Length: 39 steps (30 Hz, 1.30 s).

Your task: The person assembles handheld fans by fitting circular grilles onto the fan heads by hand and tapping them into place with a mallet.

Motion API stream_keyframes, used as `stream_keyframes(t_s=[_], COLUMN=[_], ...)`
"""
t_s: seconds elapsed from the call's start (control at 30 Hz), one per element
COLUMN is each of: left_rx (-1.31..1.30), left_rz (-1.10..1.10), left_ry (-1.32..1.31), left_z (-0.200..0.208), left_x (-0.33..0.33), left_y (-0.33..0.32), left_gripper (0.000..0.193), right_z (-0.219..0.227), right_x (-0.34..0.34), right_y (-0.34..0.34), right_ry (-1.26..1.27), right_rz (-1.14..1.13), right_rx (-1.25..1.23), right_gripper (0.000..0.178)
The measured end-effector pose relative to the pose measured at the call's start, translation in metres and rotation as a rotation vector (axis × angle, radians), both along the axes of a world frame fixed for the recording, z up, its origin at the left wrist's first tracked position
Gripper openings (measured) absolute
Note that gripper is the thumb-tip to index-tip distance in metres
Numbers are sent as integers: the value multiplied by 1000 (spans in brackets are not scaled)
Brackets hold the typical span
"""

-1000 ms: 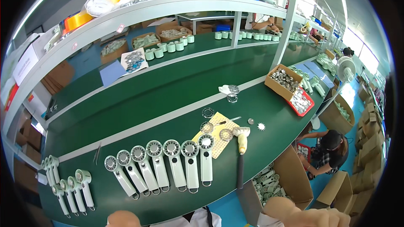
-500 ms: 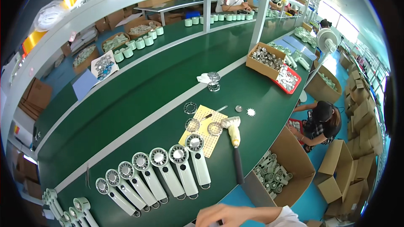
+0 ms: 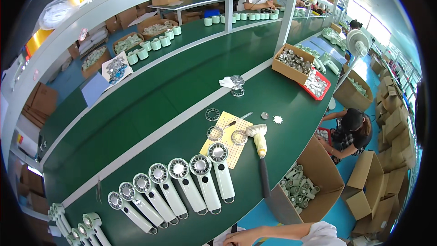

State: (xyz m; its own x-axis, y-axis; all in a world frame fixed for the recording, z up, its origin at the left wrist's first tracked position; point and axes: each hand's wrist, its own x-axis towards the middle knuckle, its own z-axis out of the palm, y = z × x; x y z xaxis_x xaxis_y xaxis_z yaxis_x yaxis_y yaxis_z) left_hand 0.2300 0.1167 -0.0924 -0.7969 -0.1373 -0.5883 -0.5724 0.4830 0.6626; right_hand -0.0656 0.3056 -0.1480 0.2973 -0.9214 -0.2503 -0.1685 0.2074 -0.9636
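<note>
My right hand [image 3: 242,238] is low in the picture at the table's near edge, its forearm reaching in from the right under a white sleeve. The bottom edge cuts off its fingers, so whether they hold anything is hidden. My left hand is out of sight. Nearest on the table is a slanted row of pale green handheld fans [image 3: 190,186], with silver round grilles and wrist loops. To their right lies a mallet [image 3: 261,148], its head wrapped in whitish and yellow material, with a black handle. Beside it, a yellow dotted sheet [image 3: 235,156] carries clear rings and a slim screwdriver-like tool [image 3: 238,120].
More fan bodies [image 3: 92,221] stand at the lower left. Beyond the mallet are a cardboard box [image 3: 292,72] of metal parts and a red tray [image 3: 327,92]. A large carton [image 3: 330,175] of fan parts stands below the right edge, near a crouching person [image 3: 350,132].
My right hand has shifted slightly down and right, with more of its fingers beyond the bottom edge. The whole view has moved slightly; the fans and mallet keep their places on the table.
</note>
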Motion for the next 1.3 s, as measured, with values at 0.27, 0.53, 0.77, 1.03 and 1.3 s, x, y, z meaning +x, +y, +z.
stream_keyframes(t_s=[0.27,0.53,0.77,1.03,1.3], left_rx=[-78,345,586,249,614], left_rz=[-148,8,206,166,132], left_ry=[-24,-138,-122,26,-250], left_z=[-40,-39,-87,-159,-242], left_x=[8,16,33,111,181], left_y=[-19,-44,-43,-91,-90], left_gripper=[57,48,46,48,61], right_z=[-18,-8,14,18,-65], right_x=[6,21,24,47,154], right_y=[-26,-35,-16,6,140], right_ry=[115,128,105,142,-258], right_rz=[104,139,-22,-690,-1452], right_rx=[28,187,409,291,624], right_gripper=[49,62,53,44,44])
